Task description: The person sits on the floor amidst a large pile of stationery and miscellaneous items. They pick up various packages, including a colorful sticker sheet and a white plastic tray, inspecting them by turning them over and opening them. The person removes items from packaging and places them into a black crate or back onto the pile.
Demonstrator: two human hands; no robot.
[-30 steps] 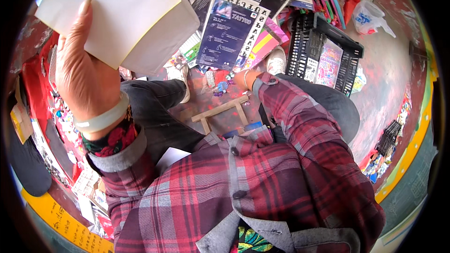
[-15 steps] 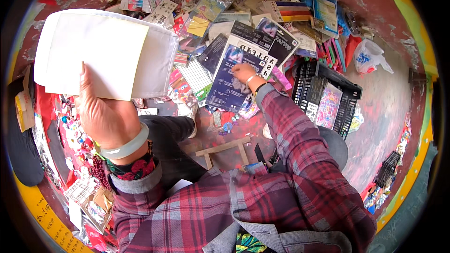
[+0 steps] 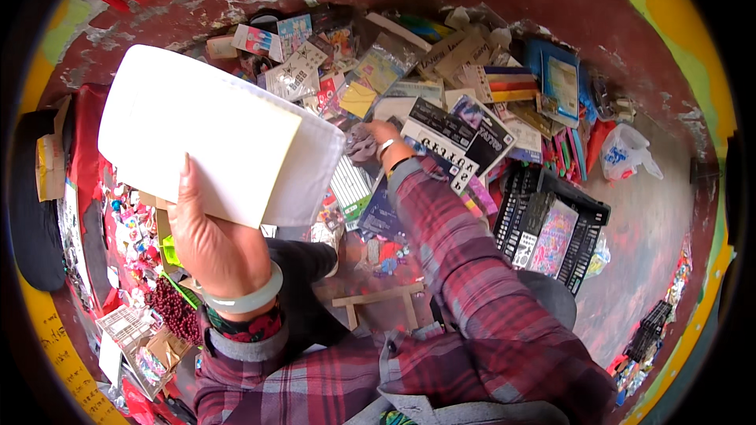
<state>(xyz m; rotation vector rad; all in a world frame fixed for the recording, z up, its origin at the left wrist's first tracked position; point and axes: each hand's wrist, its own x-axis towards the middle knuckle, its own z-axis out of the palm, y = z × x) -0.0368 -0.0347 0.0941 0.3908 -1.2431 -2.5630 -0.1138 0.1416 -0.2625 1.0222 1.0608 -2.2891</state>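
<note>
My left hand point(image 3: 211, 244) grips a white sheet stack point(image 3: 201, 142) with a pale yellowish edge and a translucent margin at its right; the thumb lies on top and the other fingers are hidden underneath. In my right hand point(image 3: 383, 135) is a crumpled grey cloth point(image 3: 361, 145), close to the right corner of the sheets. Beneath and beside my right forearm lie dark blue and black packaged tattoo sheets point(image 3: 441, 138). A striped white-and-green pack point(image 3: 350, 189) shows between the two hands.
Flat packets, cards and a yellow piece point(image 3: 357, 100) pile up against the red wall. To the right are a black plastic crate point(image 3: 579, 256) and a white plastic bag point(image 3: 628, 153). A small wooden frame point(image 3: 378, 297) is near my legs; dark red beads point(image 3: 172, 311) lie left.
My right hand has moved up and left with the cloth, off the dark pack toward the sheets. The sheets and my left hand sit further right and lower; the whole view has shifted.
</note>
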